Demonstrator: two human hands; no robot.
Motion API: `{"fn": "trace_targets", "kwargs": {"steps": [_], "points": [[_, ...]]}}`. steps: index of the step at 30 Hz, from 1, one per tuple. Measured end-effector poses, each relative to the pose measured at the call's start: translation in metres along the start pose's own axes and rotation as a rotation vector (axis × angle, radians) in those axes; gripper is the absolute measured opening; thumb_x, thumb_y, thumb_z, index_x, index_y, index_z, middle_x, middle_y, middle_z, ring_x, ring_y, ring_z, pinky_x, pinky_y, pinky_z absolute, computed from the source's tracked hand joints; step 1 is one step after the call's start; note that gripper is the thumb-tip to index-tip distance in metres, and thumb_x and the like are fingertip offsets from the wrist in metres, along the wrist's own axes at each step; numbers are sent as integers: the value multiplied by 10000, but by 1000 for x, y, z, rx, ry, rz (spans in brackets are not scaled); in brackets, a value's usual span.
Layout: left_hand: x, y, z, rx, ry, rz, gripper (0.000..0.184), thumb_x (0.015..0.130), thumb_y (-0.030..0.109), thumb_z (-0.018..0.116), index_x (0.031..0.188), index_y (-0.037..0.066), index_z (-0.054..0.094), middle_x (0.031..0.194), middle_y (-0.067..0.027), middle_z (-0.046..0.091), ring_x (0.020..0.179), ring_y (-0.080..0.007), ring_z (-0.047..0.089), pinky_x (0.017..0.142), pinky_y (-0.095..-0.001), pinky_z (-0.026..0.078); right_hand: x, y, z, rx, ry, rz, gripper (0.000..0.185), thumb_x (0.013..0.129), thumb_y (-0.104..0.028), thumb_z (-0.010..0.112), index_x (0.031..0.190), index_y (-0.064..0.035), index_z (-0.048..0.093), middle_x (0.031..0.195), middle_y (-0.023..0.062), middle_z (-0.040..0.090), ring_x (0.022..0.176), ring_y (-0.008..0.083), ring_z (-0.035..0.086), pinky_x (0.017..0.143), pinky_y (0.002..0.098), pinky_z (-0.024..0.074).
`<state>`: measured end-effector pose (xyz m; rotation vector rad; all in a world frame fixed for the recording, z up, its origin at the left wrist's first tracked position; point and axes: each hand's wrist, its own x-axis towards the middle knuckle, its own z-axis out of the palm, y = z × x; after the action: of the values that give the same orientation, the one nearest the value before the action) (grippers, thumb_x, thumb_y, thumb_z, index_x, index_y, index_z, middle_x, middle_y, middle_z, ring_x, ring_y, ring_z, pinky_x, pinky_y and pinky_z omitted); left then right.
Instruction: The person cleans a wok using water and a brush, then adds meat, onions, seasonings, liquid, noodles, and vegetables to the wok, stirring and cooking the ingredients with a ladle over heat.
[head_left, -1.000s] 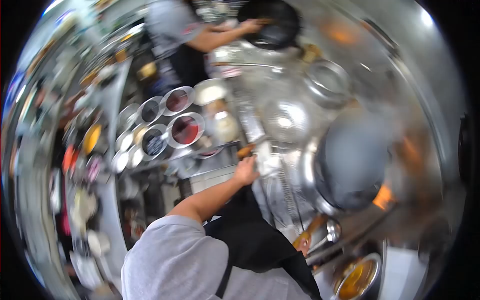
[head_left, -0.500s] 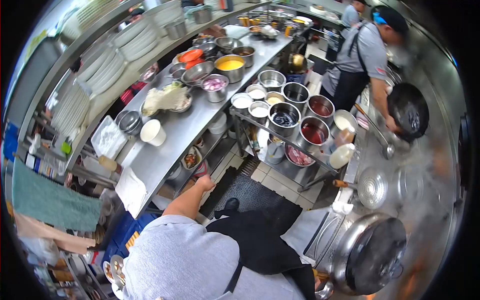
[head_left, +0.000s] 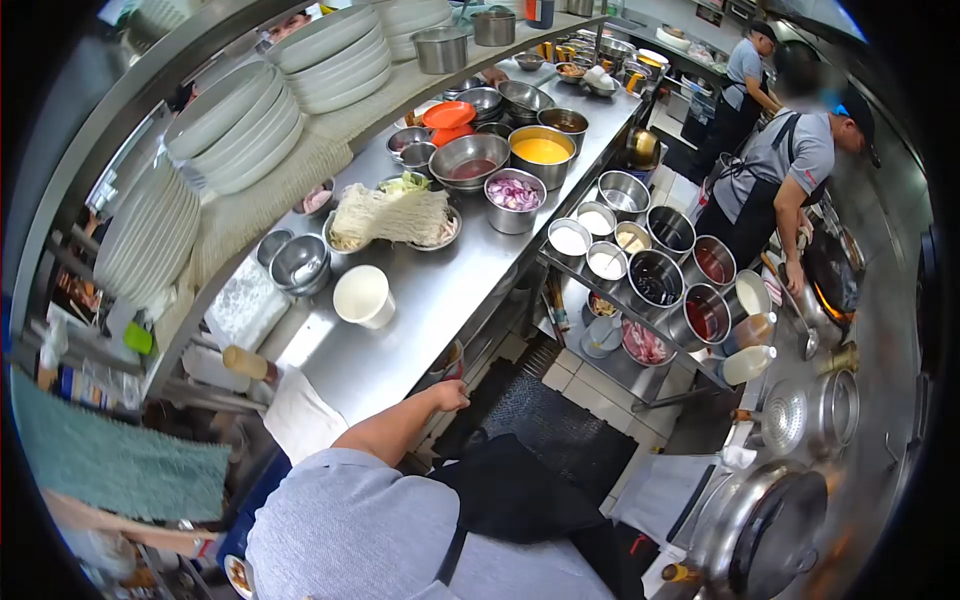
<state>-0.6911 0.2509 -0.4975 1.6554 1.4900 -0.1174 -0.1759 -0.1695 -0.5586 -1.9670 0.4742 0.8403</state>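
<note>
The left arm (head_left: 390, 428) reaches out low from a grey short sleeve (head_left: 345, 485), its bare forearm slanting away from the body, the wrist close to straight. At its end the left hand (head_left: 451, 396) is drawn in narrow, fingers curled toward the palm — nothing shows in their grip. The right hand is out of sight, so I can't tell how its fingers are set.

Just left of the curled fingers runs the edge of the long stainless-steel counter (head_left: 440, 290). Farther left of them, an upright round white plastic tub (head_left: 364, 297) stands on it, and a folded white cloth (head_left: 303, 415) hangs over its near corner, behind the forearm. Beyond the tub, farther from the fingers, pale stringy food (head_left: 395, 216) is heaped over metal bowls.

Right of the fingers, a black textured rubber mat (head_left: 530, 408) covers part of the tiled floor. Past it, well apart from them, a dark round wok (head_left: 778, 540) sits by the stove's near end. Up and right of the fingers, a metal rack (head_left: 640, 308) bears round steel pots of sauces — a co-worker (head_left: 790, 165) bends beyond it.
</note>
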Motion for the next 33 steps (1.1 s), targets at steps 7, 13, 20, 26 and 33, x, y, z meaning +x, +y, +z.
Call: {"fn": "trace_targets", "kwargs": {"steps": [7,13,20,26,33], "points": [[67,3,-41,-164,-159,149,490,830,289,738,1185,-10,579,983,-156,674,792,-237,659,717,-360,529,-56,64,-60,289,44,110,557,979,-600,384,660,-143,404,441,24,319,351,216,363,338,379,347],[91,123,-35,-138,-473,260,419,894,217,687,1239,25,547,994,-85,655,831,-171,634,657,-314,512,-116,-42,-94,776,330,-179,258,954,-248,525,716,-181,452,519,-55,388,372,80,316,336,240,241],[114,232,22,-22,-686,541,418,873,237,698,1197,11,562,879,-100,674,728,-147,624,651,-299,506,-269,-56,-76,1173,111,-712,436,906,-138,561,1336,-124,493,680,-39,435,493,82,400,405,233,355],[148,225,87,4,-937,390,444,888,141,661,1295,48,511,810,-86,630,626,-145,590,508,-301,492,-331,-55,-160,834,607,-576,816,851,-23,568,1541,-175,162,743,46,507,516,149,489,439,320,426],[106,292,124,550,-944,688,394,911,202,654,1253,52,526,762,-58,588,579,-138,561,472,-301,447,-315,-30,-225,715,780,-362,855,816,25,546,1546,-145,137,707,51,503,482,146,485,384,299,408]]}}
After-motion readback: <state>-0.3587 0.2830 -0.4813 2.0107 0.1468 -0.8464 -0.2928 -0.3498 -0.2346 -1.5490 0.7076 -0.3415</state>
